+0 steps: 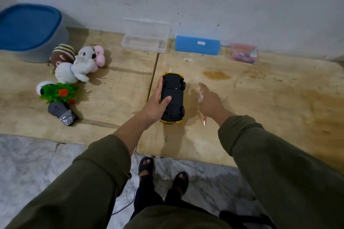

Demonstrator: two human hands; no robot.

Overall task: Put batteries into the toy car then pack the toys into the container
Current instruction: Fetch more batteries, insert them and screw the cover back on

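Head view: the toy car (172,96), yellow body with glossy black plastic underside up, lies on the scuffed plywood table (260,98). The left hand (156,102) grips its side, thumb across the chassis. The right hand (210,100), blurred, holds a thin red-tipped tool (203,119). The grey, blue-lidded container (28,29) stands far left beside plush toys (80,63).

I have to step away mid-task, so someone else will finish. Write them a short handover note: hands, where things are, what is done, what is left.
Left hand grips the toy car, held upside down on the wooden table.
Right hand hovers beside the car, holding a thin tool, blurred; it looks like a screwdriver.
Plush toys, a green plastic toy and a grey toy lie at left, near the grey container with its blue lid on.
No batteries visible; nothing packed.
Left: fit the batteries, close up, then pack all the toys.
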